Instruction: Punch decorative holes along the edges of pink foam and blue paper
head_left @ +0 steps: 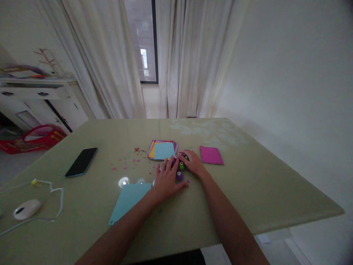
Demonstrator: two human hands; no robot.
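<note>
Left hand: spread beside beads | Right hand: curved over them, grip unclear | Beads: between hands, near card stack | Step: apparently gathering | Next: seemingly calls for gentle cupping

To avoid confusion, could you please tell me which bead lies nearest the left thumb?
The purple bead between left thumb and fingers; the green bead beyond lies farther off.

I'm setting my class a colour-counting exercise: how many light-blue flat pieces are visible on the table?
2. The far piece tops the coloured stack; the near piece lies in the foreground, partly hidden by the left forearm. Others may be hidden in the stack.
</note>
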